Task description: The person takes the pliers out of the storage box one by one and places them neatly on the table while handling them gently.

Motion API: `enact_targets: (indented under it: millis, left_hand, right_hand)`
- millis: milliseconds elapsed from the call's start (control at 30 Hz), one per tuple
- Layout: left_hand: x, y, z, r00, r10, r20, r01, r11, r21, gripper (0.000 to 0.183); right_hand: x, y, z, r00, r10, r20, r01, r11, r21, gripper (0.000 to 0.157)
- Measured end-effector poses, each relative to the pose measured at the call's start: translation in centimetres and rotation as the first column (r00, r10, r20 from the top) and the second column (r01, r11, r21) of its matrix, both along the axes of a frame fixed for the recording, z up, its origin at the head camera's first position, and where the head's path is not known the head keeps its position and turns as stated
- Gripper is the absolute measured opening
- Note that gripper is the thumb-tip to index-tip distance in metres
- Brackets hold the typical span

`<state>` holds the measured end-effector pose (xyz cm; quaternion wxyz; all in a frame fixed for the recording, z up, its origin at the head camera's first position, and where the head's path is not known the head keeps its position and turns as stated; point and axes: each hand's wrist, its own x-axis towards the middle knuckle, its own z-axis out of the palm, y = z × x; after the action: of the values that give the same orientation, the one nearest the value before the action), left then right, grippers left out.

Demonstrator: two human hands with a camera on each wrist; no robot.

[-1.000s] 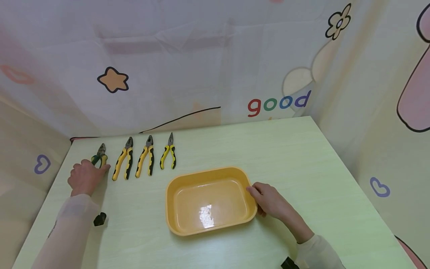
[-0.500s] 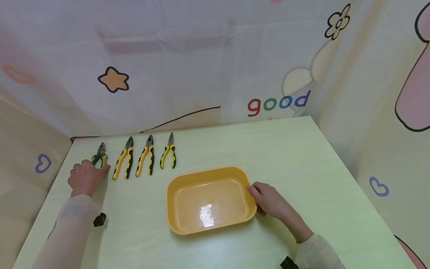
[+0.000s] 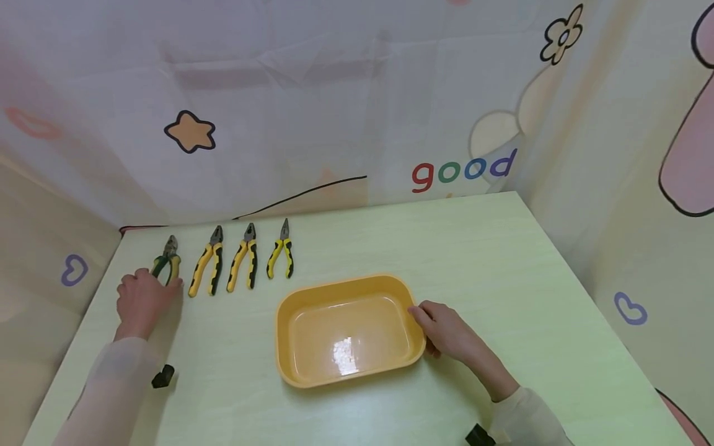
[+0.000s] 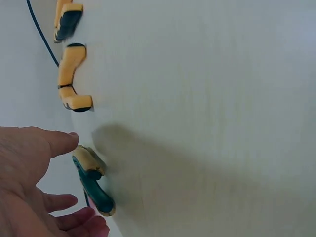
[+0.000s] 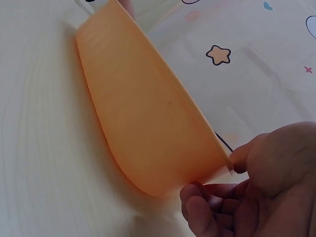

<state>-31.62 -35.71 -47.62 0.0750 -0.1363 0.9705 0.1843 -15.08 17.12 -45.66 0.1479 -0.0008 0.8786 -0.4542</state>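
At the far left, pliers with green and pale-yellow handles (image 3: 167, 263) lie flat on the table, jaws toward the back. My left hand (image 3: 144, 301) is over their handle ends; in the left wrist view its thumb and fingers (image 4: 74, 200) are spread, with the handles (image 4: 94, 190) beyond them and not gripped. My right hand (image 3: 446, 331) holds the right end of a yellow plastic tray (image 3: 351, 288), which has nothing in it. In the right wrist view, the thumb is on the tray's rim and curled fingers (image 5: 197, 210) are against its outer wall (image 5: 143, 113).
To the right of the green-handled pliers lie two yellow-and-black pliers (image 3: 201, 266) (image 3: 240, 263) and smaller needle-nose pliers (image 3: 274, 257), side by side. A printed curtain (image 3: 312, 124) hangs behind the light-green table (image 3: 446, 248) and along both sides.
My left hand has drawn back slightly toward me, showing more of the green pliers' handles, which stay in place. The right hand and tray have hardly moved.
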Motion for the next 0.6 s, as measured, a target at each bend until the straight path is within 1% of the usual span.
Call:
enact_targets:
  millis: [133, 233, 367, 500, 600]
  left_hand:
    - [1.2, 0.4, 0.3, 0.996, -0.029, -0.087, 0.029, 1.000, 0.004, 0.080]
    - [2.2, 0.6, 0.6, 0.989, -0.062, -0.134, 0.064, 0.998, 0.017, 0.078]
    - [3.3, 0.7, 0.8, 0.985, -0.066, -0.157, 0.073, 0.996, 0.044, 0.075]
    - [4.0, 0.9, 0.8, 0.984, -0.057, -0.171, 0.067, 0.996, 0.055, 0.074]
    - [4.6, 1.3, 1.1, 0.979, -0.078, -0.190, 0.090, 0.994, 0.055, 0.073]
  right_hand:
    - [-0.1, -0.2, -0.1, 1.000, 0.007, 0.008, -0.007, 1.000, -0.012, 0.037]
    - [-0.2, -0.2, -0.3, 1.000, 0.011, 0.009, -0.011, 1.000, -0.019, 0.040]
    - [-0.3, 0.0, -0.6, 1.000, 0.001, 0.010, -0.001, 0.999, -0.036, 0.045]
    - [-0.3, 0.4, -0.9, 1.000, -0.023, 0.013, 0.024, 0.998, -0.058, 0.050]
    - [-0.3, 0.6, -1.0, 0.999, -0.042, 0.012, 0.043, 0.997, -0.063, 0.051]
